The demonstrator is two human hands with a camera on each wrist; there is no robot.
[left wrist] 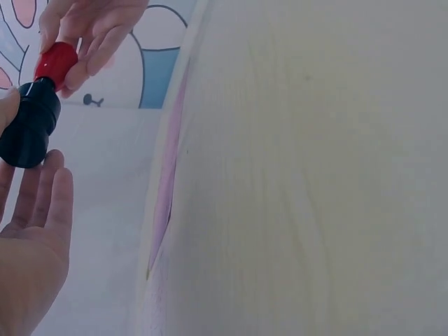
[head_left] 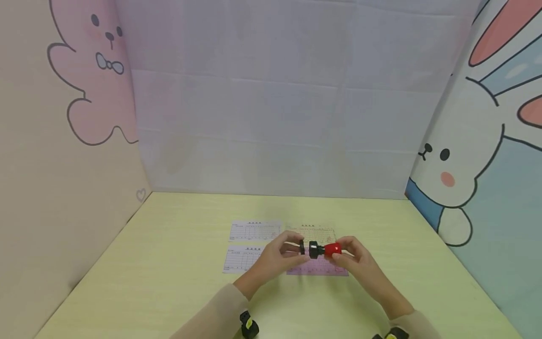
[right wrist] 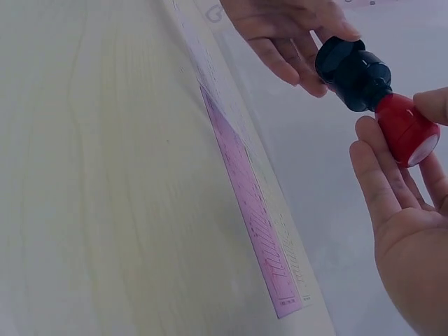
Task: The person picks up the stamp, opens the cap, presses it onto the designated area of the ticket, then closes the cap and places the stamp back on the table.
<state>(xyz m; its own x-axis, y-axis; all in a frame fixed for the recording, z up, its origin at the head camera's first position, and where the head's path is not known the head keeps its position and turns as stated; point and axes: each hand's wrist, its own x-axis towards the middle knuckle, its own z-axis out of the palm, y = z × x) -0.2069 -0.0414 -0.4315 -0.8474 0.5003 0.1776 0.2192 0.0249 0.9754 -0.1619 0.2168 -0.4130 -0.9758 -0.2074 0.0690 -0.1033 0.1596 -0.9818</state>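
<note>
A hand stamp with a red knob handle and a black round body (head_left: 313,250) is held sideways above the paper slips. My right hand (head_left: 356,256) grips the red handle (right wrist: 404,128) between thumb and fingers. At the other end, my left hand (head_left: 280,254) pinches the black end of the stamp (left wrist: 29,129), thumb on one side and fingertips on the other. Below the hands lies a pink printed form (head_left: 317,269), partly covered in the head view. Behind it is a yellowish form (head_left: 317,233).
Two white printed forms lie left of the coloured ones, one farther back (head_left: 254,231) and one nearer (head_left: 241,259), partly behind my left hand. The pale wooden table (head_left: 169,263) is bounded by a white back sheet (head_left: 271,117) and side panels with cartoon animals.
</note>
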